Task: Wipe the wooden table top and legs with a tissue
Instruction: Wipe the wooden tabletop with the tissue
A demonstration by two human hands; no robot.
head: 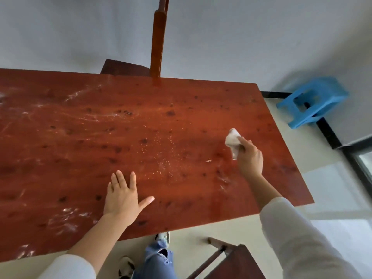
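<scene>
Head view: crumpled tissue [232,140] gripped in the curled fingers of the right hand [250,156], over the right part of the worktop [181,105]; contact unclear. Left hand [122,198] flat, fingers spread, pressed near the front edge. Pale specks [161,152] directly left of the tissue, between both hands; probably a leftward sweep next.

Stool [314,101] right of table [141,121] — chair [124,67] behind.

Soft daylight from your right fills the room, laying a pale sheen on the wooden table top [80,121] and a faint shadow behind the blue stool [314,101]. Your wide lens bows the edges; your right hand [250,158] and tissue [232,140] look slightly blurred.
</scene>
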